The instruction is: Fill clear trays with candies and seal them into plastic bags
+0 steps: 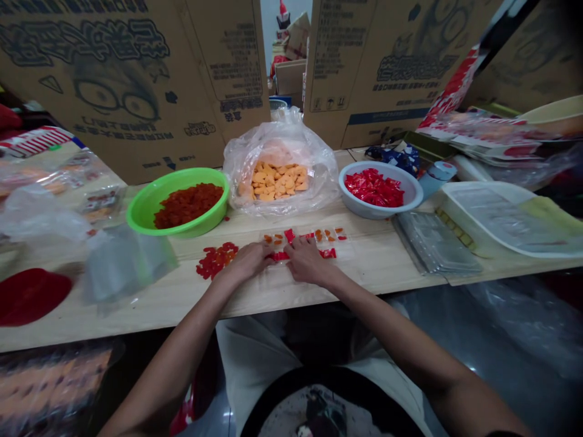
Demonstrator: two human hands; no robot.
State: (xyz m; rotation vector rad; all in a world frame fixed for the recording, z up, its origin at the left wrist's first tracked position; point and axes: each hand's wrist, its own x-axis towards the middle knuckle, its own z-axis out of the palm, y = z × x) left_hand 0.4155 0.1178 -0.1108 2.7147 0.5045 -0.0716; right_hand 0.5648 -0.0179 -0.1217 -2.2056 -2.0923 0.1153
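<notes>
In front of me lies a clear compartment tray [344,247] with orange and red gummy pieces [319,235] and small red packets [328,253] in its pockets. My left hand [249,261] is at the tray's left part, its fingers curled together beside a red packet [280,256]; what they grip is hidden. Over the middle of the tray, my right hand [306,261] has its fingers bent down onto the red packets, closed on one. A loose pile of red and orange gummies [216,260] lies on the table just left of my left hand.
Behind the tray stand a green bowl [132,212] of dark orange gummies, a plastic bag [237,152] of orange pieces and a pale blue bowl [364,209] of red packets. Stacked clear trays [435,243] and a white bin [510,243] sit right. Cardboard boxes [191,79] wall the back.
</notes>
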